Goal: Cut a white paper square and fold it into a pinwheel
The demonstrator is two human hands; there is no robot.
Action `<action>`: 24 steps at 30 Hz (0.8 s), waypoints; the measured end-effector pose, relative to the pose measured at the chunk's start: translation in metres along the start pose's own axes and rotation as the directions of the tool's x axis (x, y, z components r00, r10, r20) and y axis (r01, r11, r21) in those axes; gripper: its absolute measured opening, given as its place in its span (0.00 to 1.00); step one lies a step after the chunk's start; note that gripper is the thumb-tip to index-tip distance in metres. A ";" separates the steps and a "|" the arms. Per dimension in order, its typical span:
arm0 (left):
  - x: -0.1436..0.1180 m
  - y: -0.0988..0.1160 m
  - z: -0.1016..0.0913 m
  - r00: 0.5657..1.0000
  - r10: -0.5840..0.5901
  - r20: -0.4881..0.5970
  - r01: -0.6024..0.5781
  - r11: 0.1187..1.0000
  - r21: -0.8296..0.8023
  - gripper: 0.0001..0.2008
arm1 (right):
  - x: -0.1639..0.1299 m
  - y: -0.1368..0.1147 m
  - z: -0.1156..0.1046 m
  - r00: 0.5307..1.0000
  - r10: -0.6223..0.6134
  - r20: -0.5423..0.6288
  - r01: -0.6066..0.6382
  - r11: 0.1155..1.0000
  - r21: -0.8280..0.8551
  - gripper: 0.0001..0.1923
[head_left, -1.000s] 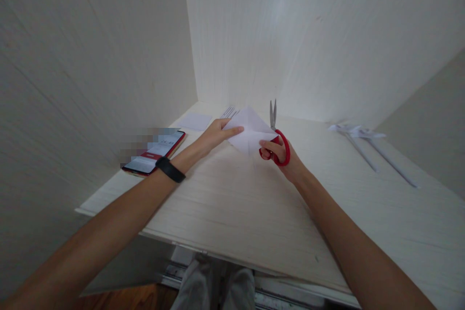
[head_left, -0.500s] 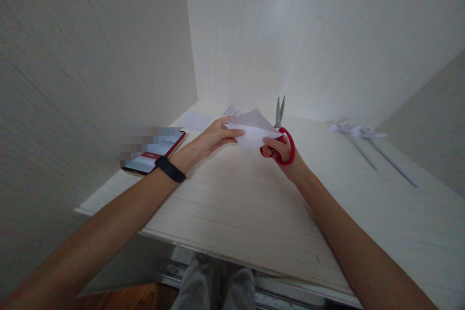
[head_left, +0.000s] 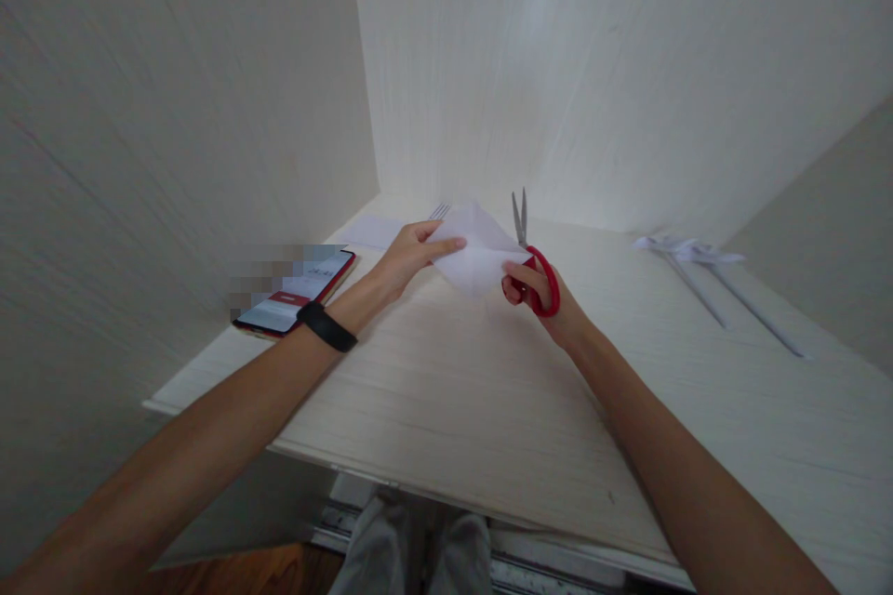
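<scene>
A creased white sheet of paper (head_left: 475, 246) is held up over the table between my two hands. My left hand (head_left: 417, 253) pinches its left side, thumb on top. At the paper's right corner my right hand (head_left: 536, 286) grips the edge with its fingertips. The same hand carries red-handled scissors (head_left: 548, 284), fingers through the loops. Their metal blades point away from me, slightly apart, and stand clear of the paper.
On the left a phone (head_left: 297, 290) with a lit screen lies on the white table (head_left: 433, 390). Behind my left hand are a flat white paper (head_left: 369, 231) and some dark striped lines. Two folded-paper flowers with rolled stems (head_left: 753, 307) lie at the right. Walls enclose the back and sides.
The paper has opened flatter from its folded shape, its face tilting toward me. My right hand and the scissors have shifted slightly left.
</scene>
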State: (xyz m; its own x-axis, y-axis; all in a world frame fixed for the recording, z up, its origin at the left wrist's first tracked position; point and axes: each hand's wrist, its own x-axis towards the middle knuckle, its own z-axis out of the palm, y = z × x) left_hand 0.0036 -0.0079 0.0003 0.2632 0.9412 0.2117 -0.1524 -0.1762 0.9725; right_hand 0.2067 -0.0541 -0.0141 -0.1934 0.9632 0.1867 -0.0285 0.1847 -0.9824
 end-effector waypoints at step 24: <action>0.007 -0.003 -0.006 0.901 0.242 -0.360 -0.247 0.968 0.033 0.10 | -0.012 -0.007 0.003 0.920 0.181 0.347 -0.164 0.983 -0.079 0.29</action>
State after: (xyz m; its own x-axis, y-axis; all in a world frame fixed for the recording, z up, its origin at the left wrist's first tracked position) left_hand -0.0002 0.0008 -0.0019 -0.1431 0.9092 0.3911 -0.1809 -0.4125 0.8928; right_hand 0.2062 -0.0671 -0.0099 -0.5233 0.8521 -0.0088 0.0807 0.0393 -0.9960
